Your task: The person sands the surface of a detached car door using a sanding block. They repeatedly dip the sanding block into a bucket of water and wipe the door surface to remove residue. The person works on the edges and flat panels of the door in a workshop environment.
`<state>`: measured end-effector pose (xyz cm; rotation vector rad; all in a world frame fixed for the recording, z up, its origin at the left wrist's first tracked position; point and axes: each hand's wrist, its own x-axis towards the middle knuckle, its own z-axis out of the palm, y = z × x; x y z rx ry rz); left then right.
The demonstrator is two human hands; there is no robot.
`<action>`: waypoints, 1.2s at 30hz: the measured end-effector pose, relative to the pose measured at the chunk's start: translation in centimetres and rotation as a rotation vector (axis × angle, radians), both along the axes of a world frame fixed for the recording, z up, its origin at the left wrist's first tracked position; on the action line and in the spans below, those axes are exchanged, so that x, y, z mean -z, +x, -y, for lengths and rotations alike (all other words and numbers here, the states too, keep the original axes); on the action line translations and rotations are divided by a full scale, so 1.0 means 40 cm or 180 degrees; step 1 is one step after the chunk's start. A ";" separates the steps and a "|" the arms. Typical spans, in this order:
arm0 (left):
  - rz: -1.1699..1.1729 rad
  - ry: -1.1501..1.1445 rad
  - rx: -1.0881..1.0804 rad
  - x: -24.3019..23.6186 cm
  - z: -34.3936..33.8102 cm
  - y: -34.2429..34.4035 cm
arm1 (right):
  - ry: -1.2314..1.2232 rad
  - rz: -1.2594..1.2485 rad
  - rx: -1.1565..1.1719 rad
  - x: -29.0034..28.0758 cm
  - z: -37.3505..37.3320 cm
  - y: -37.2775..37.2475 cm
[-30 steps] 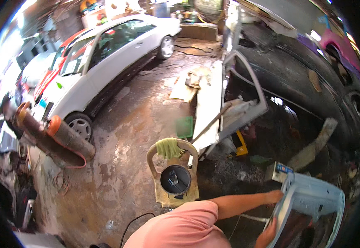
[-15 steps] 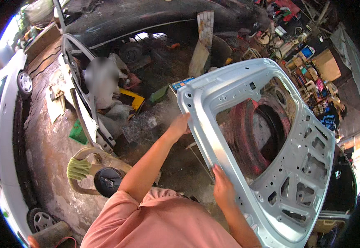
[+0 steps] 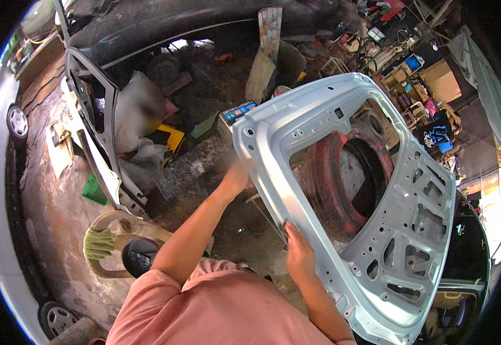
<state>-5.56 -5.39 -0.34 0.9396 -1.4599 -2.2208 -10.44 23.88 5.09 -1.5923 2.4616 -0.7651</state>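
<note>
A bare, silver-grey car tailgate panel (image 3: 296,204) stands tilted at my right, with a large window opening and several cut-outs in its lower part. My left hand (image 3: 237,177) is at the panel's left edge, near its upper corner; motion smears its fingers. Lower along the same edge, my right hand (image 3: 300,256) has its fingers close together against the rim. Part of its grip is hidden, and something small and dark shows by the fingertips. Through the window opening a worn, reddish tire (image 3: 334,178) is visible.
A thin stand leg (image 3: 268,211) shows under the panel. At left are a chair (image 3: 98,265) with a green cloth (image 3: 99,244), a dark bucket (image 3: 138,256), a loose car door frame (image 3: 109,115) and a parked car (image 3: 3,201). Cluttered shelves (image 3: 411,86) stand at far right.
The view has shifted, so the panel and surroundings sit farther left. My left hand has become more blurred at the panel's edge; my right hand has slipped slightly outward along the rim.
</note>
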 end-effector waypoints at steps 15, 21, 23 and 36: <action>0.0183 -0.0157 0.0453 0.086 0.044 -0.010 | -0.0265 -0.0436 0.0359 0.061 0.316 -0.016; 0.0382 -0.0264 0.0404 0.101 0.053 -0.006 | 0.0127 -0.0061 0.0744 -0.040 -0.108 0.057; 0.0290 -0.0159 0.0432 0.110 0.042 -0.006 | 0.0228 0.0032 0.0857 -0.062 -0.144 0.076; 0.0534 -0.1197 0.0241 0.093 0.043 -0.012 | -0.0564 -0.0511 0.0586 0.093 0.392 -0.014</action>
